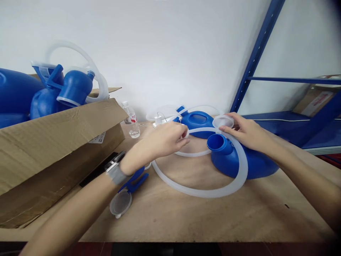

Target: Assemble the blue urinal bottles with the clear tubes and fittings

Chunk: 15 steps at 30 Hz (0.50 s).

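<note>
A blue plastic bottle (234, 161) with an open round neck lies on its side on the wooden table (202, 217). A long translucent white corrugated hose (213, 192) loops around in front of it. My left hand (165, 140) pinches one end of the hose between closed fingers. My right hand (246, 133) rests on the bottle and grips a translucent white cap (223, 121) at the hose's other end. A second blue bottle (198, 121) lies just behind.
An open cardboard box (53, 153) at the left holds several blue bottles (71, 89) with hoses. A blue clip with a clear lid (124, 199) lies near my left wrist. A water bottle (131, 120) stands by the wall. Blue metal shelving (279, 121) stands at the right.
</note>
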Available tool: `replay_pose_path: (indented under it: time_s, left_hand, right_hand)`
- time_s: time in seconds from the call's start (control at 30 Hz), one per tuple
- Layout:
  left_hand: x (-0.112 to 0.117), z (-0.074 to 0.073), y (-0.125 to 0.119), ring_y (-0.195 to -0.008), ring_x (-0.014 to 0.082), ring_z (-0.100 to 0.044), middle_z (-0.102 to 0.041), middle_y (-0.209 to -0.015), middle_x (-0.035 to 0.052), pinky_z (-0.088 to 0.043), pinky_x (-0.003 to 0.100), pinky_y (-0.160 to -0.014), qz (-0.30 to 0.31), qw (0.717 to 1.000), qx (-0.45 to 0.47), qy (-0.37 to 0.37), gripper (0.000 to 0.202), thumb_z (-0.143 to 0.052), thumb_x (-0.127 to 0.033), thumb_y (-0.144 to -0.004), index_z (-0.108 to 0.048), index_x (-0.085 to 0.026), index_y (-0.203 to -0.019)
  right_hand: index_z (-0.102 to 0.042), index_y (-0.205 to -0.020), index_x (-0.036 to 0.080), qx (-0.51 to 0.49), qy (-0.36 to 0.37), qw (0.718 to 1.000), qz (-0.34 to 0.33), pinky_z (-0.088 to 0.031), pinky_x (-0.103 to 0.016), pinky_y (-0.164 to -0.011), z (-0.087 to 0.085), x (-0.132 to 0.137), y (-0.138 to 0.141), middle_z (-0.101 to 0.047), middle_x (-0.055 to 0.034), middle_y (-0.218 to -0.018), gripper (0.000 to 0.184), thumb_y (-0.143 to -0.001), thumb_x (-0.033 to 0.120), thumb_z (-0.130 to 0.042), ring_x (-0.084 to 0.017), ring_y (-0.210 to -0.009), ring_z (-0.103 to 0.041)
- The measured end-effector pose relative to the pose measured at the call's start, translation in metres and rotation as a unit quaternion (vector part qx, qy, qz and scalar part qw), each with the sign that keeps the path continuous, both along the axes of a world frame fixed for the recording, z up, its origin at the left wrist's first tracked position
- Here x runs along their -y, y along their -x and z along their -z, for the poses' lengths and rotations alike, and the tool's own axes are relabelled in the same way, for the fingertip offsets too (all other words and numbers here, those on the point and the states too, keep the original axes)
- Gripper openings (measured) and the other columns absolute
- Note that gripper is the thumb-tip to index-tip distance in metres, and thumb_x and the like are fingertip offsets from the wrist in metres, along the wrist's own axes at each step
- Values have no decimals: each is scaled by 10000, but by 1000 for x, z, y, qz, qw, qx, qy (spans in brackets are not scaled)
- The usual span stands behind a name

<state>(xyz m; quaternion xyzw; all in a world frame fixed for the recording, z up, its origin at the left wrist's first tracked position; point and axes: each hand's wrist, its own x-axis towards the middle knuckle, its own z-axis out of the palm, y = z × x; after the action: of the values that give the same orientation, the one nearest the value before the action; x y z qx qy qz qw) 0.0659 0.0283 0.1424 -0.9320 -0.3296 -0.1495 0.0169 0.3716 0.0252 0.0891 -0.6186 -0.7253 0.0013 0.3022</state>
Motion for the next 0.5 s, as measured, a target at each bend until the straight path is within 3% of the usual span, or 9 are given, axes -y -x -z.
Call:
replay_pose_path:
  time_s: [0.1, 0.2, 0.27, 0.33, 0.43, 0.5]
  left_hand:
    - [36, -2, 45, -723, 198, -606, -682, -851, 55, -417, 319, -614, -8, 991, -84, -104, 211, -513, -227, -1016, -644, -178, -857]
    - [80, 11, 91, -694, 215, -626, -692, -828, 52, -487, 352, -621, 5, 986, -63, -157, 260, -443, -263, -1057, -648, -198, -912]
    - [107, 35, 116, -768, 218, -691, -745, -925, 75, -560, 362, -711, -10, 985, -19, -172, 232, -448, -255, -1062, -664, -190, -1011]
    - [126, 67, 134, -889, 246, -743, -779, -1022, 98, -598, 381, -811, -34, 981, -7, -193, 222, -469, -253, -1055, -668, -169, -1107]
    - [137, 113, 148, -984, 296, -759, -799, -1045, 98, -583, 482, -970, -45, 972, -20, -229, 242, -489, -251, -1049, -679, -151, -1159]
    - [135, 133, 152, -1004, 286, -760, -801, -1044, 80, -530, 538, -1080, -45, 977, -22, -206, 241, -490, -219, -1049, -688, -148, -1165]
  right_hand:
    - [-610, -1346, 202, -44, -61, 996, 42, -519, -415, -811, -10, 5, 2, -772, -122, -1035, 610, -917, 636, -619, -318, -880, -721]
    - [-677, -1261, 210, -78, -187, 977, 73, -527, -412, -820, -27, 14, 11, -774, -115, -1027, 601, -876, 670, -666, -286, -868, -715]
    - [-692, -1240, 216, -103, -262, 957, 70, -539, -406, -827, -41, 24, 25, -769, -113, -1095, 575, -879, 663, -684, -268, -917, -715]
    - [-675, -1280, 226, -110, -289, 950, 35, -550, -408, -819, -51, 34, 46, -757, -104, -1138, 599, -868, 659, -710, -265, -943, -716]
    - [-653, -1318, 272, -31, -223, 972, -60, -558, -425, -783, -50, 45, 82, -752, -82, -1122, 588, -909, 695, -635, -280, -889, -719]
    - [-654, -1308, 313, 55, -169, 977, -114, -549, -428, -760, -39, 46, 104, -754, -75, -1134, 504, -986, 673, -509, -292, -874, -721]
